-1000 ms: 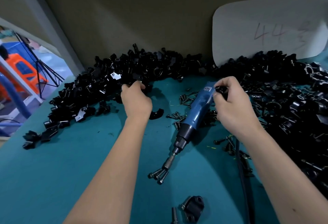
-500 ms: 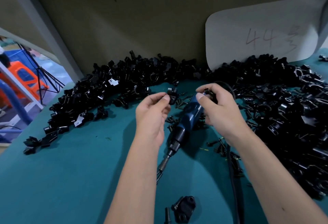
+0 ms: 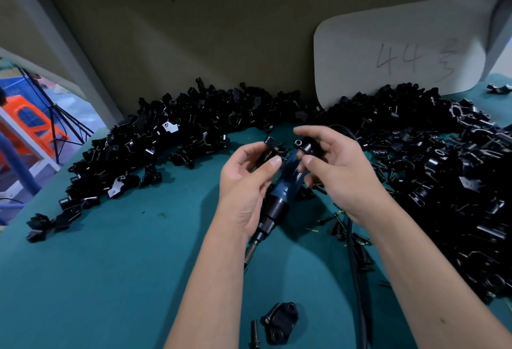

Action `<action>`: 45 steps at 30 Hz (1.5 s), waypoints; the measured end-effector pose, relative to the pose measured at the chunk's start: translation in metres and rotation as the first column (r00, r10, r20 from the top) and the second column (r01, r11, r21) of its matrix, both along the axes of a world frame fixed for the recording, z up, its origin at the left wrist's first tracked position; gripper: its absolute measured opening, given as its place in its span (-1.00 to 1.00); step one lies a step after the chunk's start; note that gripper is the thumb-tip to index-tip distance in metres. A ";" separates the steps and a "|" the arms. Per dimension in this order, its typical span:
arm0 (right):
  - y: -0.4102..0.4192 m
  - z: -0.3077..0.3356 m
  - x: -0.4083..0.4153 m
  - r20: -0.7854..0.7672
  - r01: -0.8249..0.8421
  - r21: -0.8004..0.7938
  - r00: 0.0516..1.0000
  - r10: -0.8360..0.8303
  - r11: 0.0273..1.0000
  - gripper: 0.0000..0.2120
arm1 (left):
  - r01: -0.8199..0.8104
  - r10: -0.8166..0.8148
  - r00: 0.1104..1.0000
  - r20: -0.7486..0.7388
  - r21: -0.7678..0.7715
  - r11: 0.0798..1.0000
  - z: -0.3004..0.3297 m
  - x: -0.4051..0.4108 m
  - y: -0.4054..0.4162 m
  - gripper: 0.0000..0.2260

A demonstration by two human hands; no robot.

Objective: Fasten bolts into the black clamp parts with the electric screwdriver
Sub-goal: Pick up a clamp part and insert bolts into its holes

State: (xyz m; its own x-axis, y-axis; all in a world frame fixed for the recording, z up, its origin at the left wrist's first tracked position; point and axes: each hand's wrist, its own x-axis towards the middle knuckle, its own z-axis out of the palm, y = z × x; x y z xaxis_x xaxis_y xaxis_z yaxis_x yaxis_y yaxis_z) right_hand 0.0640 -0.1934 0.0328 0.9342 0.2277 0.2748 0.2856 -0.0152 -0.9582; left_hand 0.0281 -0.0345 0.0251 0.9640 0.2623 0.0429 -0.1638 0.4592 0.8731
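My left hand (image 3: pixel 246 179) pinches a black clamp half (image 3: pixel 267 152) between thumb and fingers, raised above the table. My right hand (image 3: pixel 336 171) holds another black clamp part (image 3: pixel 306 145) with a round bolt hole facing up. The two parts are close together but apart. Below the hands the blue electric screwdriver (image 3: pixel 285 185) lies on the teal table (image 3: pixel 110 279), its bit pointing toward me, partly hidden by my left wrist. An assembled black clamp (image 3: pixel 279 321) and a loose bolt (image 3: pixel 253 333) lie near the front edge.
Large piles of black clamp parts curve along the back left (image 3: pixel 155 143) and fill the right side (image 3: pixel 443 182). Loose bolts (image 3: pixel 340 227) lie by the screwdriver's black cable (image 3: pixel 357 279). A white board marked 44 (image 3: pixel 401 52) leans on the back wall.
My left hand left the back pile with a clamp half and came toward the middle. Both hands rose above the screwdriver and brought their parts close together. The camera shifted.
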 end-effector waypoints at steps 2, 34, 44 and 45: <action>-0.001 0.001 0.000 0.028 -0.004 -0.018 1.000 0.005 1.000 -0.52 | 0.007 -0.008 1.000 -0.018 -0.029 1.000 0.000 0.002 0.000 -0.87; -0.005 0.007 -0.003 -0.216 -0.088 0.515 0.949 0.228 0.853 -0.81 | 0.054 -0.064 0.995 0.080 0.124 0.991 -0.006 0.007 -0.006 -0.73; -0.003 0.000 0.001 -0.180 -0.016 0.281 0.981 0.069 0.960 -0.86 | 0.171 -0.170 0.985 0.043 -0.042 0.984 -0.004 0.004 -0.004 -0.70; -0.002 0.001 0.001 -0.186 -0.011 0.304 0.980 0.071 0.953 -0.85 | 0.156 -0.155 0.987 0.040 -0.042 0.987 -0.003 0.004 -0.005 -0.72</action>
State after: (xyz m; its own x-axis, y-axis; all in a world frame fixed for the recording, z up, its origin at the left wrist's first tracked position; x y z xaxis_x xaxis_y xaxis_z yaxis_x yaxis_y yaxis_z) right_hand 0.0649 -0.1952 0.0340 0.9674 0.2019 0.1526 0.0900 0.2889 -0.9531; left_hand 0.0320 -0.0391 0.0216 0.9912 0.1118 0.0708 -0.1190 0.5202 0.8457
